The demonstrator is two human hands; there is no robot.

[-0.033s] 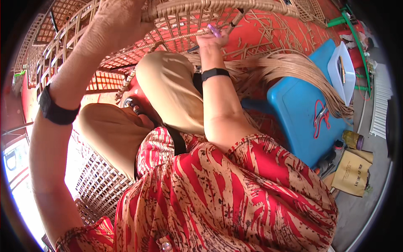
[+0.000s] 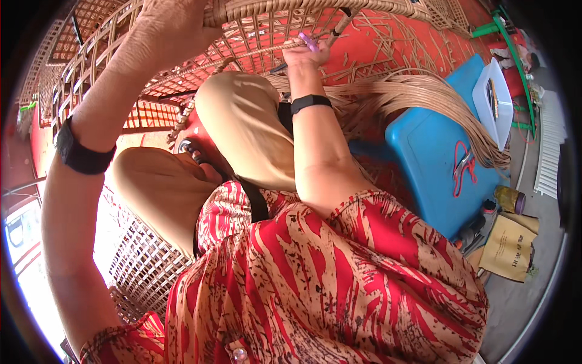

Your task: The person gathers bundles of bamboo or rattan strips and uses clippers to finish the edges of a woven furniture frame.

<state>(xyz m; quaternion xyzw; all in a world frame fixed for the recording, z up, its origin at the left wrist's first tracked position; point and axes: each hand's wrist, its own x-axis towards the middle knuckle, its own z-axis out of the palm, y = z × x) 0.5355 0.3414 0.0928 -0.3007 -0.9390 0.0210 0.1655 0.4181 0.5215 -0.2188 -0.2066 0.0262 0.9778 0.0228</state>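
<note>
A woven rattan piece with an open lattice (image 2: 254, 37) and a wrapped rim (image 2: 327, 5) stands across the top of the view, in front of my knees. My left hand (image 2: 173, 30) is up against the rim's left part; its fingers are hidden or cut off by the upper edge. Farther right, my right hand (image 2: 308, 56) is closed at the lattice, on a twisted rattan strand (image 2: 257, 53) that runs in from the left. A small purple piece (image 2: 308, 42) shows at its fingers; I cannot tell whether it is a finger wrap or a tool.
A bundle of long rattan strands (image 2: 424, 91) lies over a blue plastic stool (image 2: 418, 164). On the stool are red-handled scissors (image 2: 464, 168) and a white tray (image 2: 500, 124). Cane scraps (image 2: 394, 45) litter the red floor. A jar (image 2: 508, 199) and a brown paper bag (image 2: 508, 247) lie right.
</note>
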